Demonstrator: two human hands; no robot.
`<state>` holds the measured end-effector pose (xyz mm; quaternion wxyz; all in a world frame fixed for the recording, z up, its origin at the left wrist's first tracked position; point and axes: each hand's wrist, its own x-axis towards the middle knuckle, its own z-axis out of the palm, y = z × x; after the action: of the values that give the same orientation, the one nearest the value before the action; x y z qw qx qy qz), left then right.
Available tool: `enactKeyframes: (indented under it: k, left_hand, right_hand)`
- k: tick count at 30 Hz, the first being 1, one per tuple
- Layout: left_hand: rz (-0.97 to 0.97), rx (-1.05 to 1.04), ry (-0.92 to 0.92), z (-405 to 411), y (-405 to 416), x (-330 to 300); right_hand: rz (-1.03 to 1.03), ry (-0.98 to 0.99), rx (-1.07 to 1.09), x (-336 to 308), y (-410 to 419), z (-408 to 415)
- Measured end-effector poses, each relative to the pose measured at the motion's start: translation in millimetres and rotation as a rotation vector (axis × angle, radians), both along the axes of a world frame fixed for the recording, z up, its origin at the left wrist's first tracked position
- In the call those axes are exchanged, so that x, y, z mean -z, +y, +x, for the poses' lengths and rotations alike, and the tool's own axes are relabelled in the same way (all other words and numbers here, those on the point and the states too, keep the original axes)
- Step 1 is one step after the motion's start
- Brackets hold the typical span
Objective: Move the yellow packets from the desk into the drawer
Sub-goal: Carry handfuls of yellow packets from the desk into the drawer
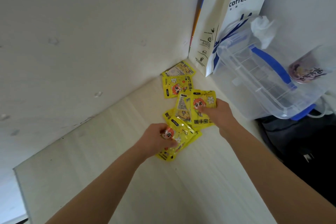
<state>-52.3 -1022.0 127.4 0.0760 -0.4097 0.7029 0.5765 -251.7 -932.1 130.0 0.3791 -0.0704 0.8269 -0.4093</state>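
Several yellow packets with a cartoon face lie on the pale desk (112,165), running from the far corner toward me. My left hand (156,140) grips a few stacked packets (179,137) near the front of the pile. My right hand (218,112) holds another packet (202,107), its thumb pressed on the front. Two more packets (175,85) lie flat by the wall corner, one (181,69) leaning against the wall. No drawer is in view.
A white paper coffee bag (234,16) stands at the back right against the wall. A clear plastic box with blue handle (260,76) sits to the right, a pink cup (301,71) behind it. A black bag (300,149) lies at the desk's right side.
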Motion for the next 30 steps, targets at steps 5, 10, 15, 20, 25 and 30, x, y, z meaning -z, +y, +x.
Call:
enactKeyframes:
  k: [5,10,15,20,25,30]
  left_hand:
    - [-0.193,0.086,-0.073,-18.0,20.0,21.4]
    - [-0.425,0.134,-0.151,-23.2,26.4,30.9]
    - [-0.402,0.145,-0.239,-23.5,26.4,30.9]
    - [-0.333,0.118,-0.233,-16.2,19.6,28.7]
    - [-0.310,0.068,-0.192,-2.5,14.0,29.2]
    - [-0.183,-0.089,-0.141,10.5,7.0,23.6]
  right_hand:
    - [0.092,0.075,-0.107,17.3,-23.0,2.2]
    - [0.283,0.268,-0.303,30.8,-33.2,3.7]
    - [0.265,0.204,-0.238,31.4,-35.7,4.1]
    - [0.208,0.141,-0.196,23.6,-31.0,4.5]
    - [0.216,0.153,-0.126,20.5,-18.9,-0.8]
    - [0.257,0.204,-0.137,16.4,1.9,-7.1]
